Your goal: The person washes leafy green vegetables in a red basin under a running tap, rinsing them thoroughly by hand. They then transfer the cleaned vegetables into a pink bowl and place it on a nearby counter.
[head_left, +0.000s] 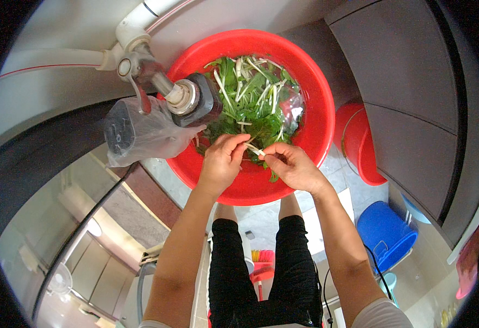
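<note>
A large red plastic basin (320,94) holds leafy green vegetables (256,88) with pale stems, lying in water. Over the basin's near part, my left hand (225,158) pinches one end of a pale vegetable stem (254,150) between thumb and fingers. The stem's other end is between the thumb and fingers of my right hand (290,166), and green leaf hangs below that hand. Both hands are close together, with the stem spanning the small gap.
A metal tap (163,84) with a dark square fitting reaches over the basin's left side. A clear plastic bag (145,131) hangs beside it. Right of the basin are a red bucket (356,143) and a blue bucket (387,235). A broom (263,256) lies between my legs.
</note>
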### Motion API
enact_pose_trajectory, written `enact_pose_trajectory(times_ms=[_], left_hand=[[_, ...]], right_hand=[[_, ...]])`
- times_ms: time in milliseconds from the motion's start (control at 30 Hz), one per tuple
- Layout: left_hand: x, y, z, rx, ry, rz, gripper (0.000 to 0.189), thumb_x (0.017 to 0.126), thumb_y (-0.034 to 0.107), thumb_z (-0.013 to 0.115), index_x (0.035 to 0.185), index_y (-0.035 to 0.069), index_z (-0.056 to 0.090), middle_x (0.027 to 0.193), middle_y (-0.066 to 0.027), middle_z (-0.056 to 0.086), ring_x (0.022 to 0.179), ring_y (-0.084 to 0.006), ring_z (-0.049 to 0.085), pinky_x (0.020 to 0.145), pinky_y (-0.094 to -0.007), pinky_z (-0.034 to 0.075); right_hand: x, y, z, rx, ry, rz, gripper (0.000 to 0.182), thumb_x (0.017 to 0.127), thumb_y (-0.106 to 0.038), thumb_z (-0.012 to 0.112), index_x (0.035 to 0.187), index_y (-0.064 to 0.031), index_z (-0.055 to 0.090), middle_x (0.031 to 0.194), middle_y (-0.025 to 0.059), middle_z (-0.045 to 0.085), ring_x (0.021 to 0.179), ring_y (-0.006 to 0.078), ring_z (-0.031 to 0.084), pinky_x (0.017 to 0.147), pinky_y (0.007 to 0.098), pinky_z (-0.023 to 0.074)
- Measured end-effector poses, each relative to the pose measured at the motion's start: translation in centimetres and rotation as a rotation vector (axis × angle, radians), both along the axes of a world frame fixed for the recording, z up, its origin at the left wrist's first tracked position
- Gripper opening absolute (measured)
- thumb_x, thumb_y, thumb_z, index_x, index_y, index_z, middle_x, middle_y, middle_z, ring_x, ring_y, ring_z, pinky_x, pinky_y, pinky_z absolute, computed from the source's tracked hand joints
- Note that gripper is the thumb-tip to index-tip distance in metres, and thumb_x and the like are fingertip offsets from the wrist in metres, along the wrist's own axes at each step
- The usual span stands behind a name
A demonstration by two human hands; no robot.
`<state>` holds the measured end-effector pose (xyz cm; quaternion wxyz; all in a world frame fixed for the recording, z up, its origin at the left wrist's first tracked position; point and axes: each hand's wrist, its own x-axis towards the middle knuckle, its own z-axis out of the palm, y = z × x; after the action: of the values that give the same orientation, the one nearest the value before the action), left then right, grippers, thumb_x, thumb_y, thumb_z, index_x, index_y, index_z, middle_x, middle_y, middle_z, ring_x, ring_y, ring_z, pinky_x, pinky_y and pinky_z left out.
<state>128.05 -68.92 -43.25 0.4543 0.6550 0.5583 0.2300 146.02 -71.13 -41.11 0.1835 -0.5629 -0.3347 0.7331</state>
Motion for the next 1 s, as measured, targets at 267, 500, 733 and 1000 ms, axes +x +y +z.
enact_pose_trajectory(times_ms=[267, 500, 733, 1000], left_hand=[[-3.2, 2.2, -1.4, -0.539, -0.143, 0.294, 0.026, 0.085, 0.02, 0.052, 0.106, 0.007, 0.056, 0.086, -0.0051, 0.059, 0.077, -0.0134, 0.054, 0.071, -0.0249, 0.042], [-6.0, 3.5, -6.9, -0.342, 0.399, 0.188, 0.048, 0.082, 0.041, 0.051, 0.111, 0.003, 0.051, 0.101, -0.0136, 0.057, 0.098, -0.0286, 0.051, 0.09, -0.034, 0.035], [-4.2, 0.8, -4.1, -0.336, 0.103, 0.188, 0.027, 0.078, 0.024, 0.062, 0.096, 0.004, 0.059, 0.087, -0.0097, 0.062, 0.08, -0.0183, 0.057, 0.07, -0.0285, 0.044], [-0.5, -6.9, 0.2, -0.405, -0.105, 0.241, 0.023, 0.073, 0.015, 0.067, 0.092, 0.003, 0.059, 0.072, -0.0071, 0.059, 0.06, -0.0103, 0.053, 0.055, -0.0241, 0.044]], right_hand=[[2.2, -1.8, -1.3, -0.018, -0.096, -0.217, 0.014, 0.086, -0.007, 0.051, 0.097, -0.0012, 0.057, 0.084, 0.0004, 0.057, 0.076, 0.0053, 0.049, 0.066, 0.018, 0.0403], [3.0, -1.5, -0.9, -0.07, -0.087, -0.508, 0.014, 0.084, -0.009, 0.054, 0.096, -0.003, 0.059, 0.084, -0.0002, 0.059, 0.074, 0.0067, 0.051, 0.068, 0.0195, 0.0422], [2.5, -3.1, -1.8, 0.055, -0.179, -0.553, 0.013, 0.082, -0.007, 0.056, 0.094, 0.0002, 0.058, 0.082, 0.0024, 0.059, 0.071, 0.0074, 0.053, 0.066, 0.0198, 0.0437], [-3.5, -3.4, -1.4, -0.073, 0.117, -0.514, 0.013, 0.082, -0.01, 0.059, 0.089, 0.0004, 0.058, 0.079, 0.0053, 0.06, 0.066, 0.0096, 0.056, 0.06, 0.0227, 0.0469]])
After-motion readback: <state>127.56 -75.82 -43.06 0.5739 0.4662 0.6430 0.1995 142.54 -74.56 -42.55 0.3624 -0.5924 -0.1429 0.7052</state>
